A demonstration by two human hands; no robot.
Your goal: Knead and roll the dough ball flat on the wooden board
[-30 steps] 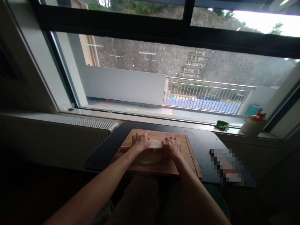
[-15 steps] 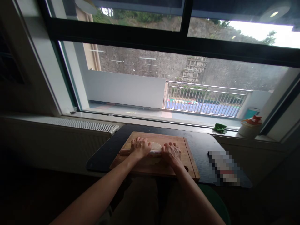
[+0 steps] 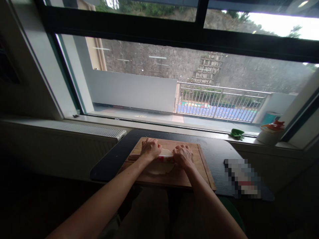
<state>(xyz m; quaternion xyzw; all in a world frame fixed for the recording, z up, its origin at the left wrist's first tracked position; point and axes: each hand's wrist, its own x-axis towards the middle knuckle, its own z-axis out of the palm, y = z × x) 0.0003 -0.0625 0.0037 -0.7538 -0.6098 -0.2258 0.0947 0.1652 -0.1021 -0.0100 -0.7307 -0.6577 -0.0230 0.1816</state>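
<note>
Held the rolling pin with both the left hand and the right hand, fingers curled over from above, with a short stretch of it bare in between. Had its long axis running left to right across the flat dough, with pale areas showing on its near and far sides, more on the near. Found neither hand nearer, both touching. Saw its left end past the left hand, over the cutting board on the dark table. Could not tell the firmness of the grip.
</note>
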